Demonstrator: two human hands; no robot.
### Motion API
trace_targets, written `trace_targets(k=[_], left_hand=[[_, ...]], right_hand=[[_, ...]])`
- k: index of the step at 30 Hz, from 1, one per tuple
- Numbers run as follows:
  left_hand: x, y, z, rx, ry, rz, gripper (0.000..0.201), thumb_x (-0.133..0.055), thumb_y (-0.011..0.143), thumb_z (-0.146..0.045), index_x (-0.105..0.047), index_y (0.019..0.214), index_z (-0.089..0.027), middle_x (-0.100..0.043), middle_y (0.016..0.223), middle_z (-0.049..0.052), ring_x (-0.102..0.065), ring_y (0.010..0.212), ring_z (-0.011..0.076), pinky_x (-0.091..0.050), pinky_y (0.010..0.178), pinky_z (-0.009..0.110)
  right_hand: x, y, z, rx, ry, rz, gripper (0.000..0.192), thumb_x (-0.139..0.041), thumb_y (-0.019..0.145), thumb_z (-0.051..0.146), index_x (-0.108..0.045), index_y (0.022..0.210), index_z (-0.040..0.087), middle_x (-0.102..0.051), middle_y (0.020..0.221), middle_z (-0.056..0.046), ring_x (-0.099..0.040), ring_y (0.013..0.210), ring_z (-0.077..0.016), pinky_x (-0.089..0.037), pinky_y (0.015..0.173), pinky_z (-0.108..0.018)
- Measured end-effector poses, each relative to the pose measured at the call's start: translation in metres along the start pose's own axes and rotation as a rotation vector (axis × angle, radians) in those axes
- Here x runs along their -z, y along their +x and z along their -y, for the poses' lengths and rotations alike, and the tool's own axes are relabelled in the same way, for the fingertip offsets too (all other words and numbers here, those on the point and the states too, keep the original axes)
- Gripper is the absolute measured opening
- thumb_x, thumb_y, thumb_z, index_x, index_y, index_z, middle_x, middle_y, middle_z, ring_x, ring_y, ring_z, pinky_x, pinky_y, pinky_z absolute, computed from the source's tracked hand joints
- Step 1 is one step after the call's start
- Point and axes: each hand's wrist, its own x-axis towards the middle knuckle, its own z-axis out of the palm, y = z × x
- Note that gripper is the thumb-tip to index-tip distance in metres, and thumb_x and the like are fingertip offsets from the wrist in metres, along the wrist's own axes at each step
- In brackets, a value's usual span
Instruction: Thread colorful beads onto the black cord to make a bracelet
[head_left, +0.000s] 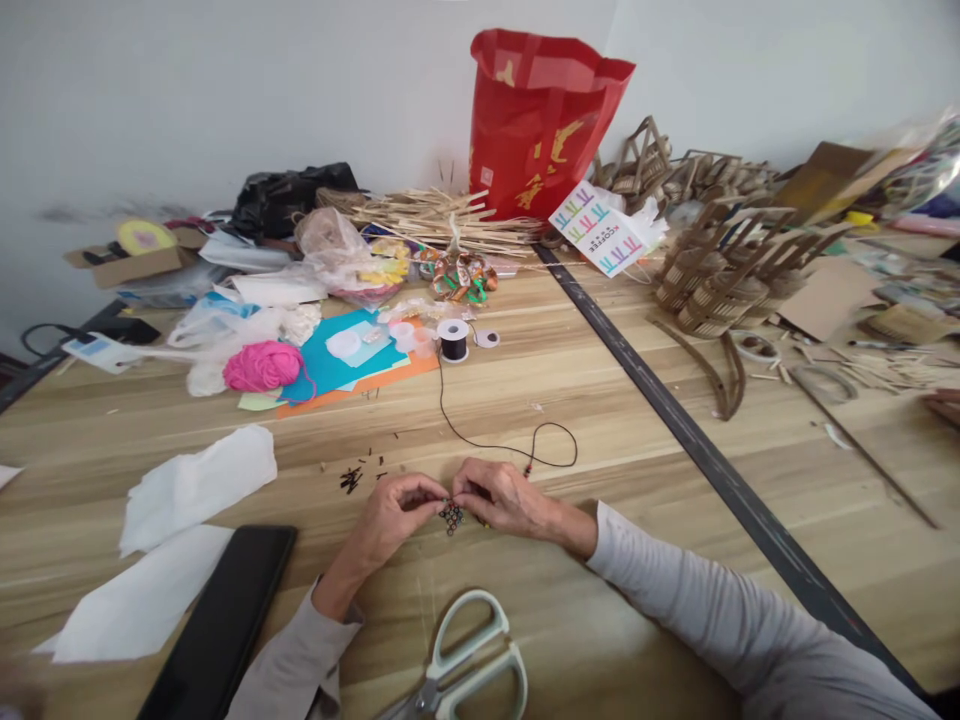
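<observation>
My left hand and my right hand meet fingertip to fingertip, both closed in a pinch. A tiny reddish bead shows between them. Just below the fingertips lies a small cluster of dark round beads. Thin black cord runs from a white spool, loops on the table and passes behind my right hand. Near its knuckles, a few red and dark beads sit on the cord. Short black bits are scattered left of my left hand.
White-handled scissors lie in front of me, beside a black phone-like slab and white paper. Pink yarn rests on coloured sheets. A red bag and small woven baskets stand farther back. A dark strip crosses the table.
</observation>
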Motion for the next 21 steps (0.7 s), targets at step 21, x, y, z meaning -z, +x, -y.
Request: trace_targets(k=[21], left_hand=[[-0.0011,-0.0014,-0.0018,-0.028,0.037,-0.015,0.011,-0.069,0.068,-0.022,-0.071,0.074,-0.013,-0.071,0.067,0.005,-0.062,0.061,0.0150,-0.050,0.058,0.023]], right_hand=[[0.0019,0.0013,0.0049,-0.021,-0.001,0.016,0.003,-0.057,0.083,0.012,-0.059,0.082,0.015,-0.058,0.073,0.000,-0.049,0.061,-0.0093,-0.037,0.058,-0.019]])
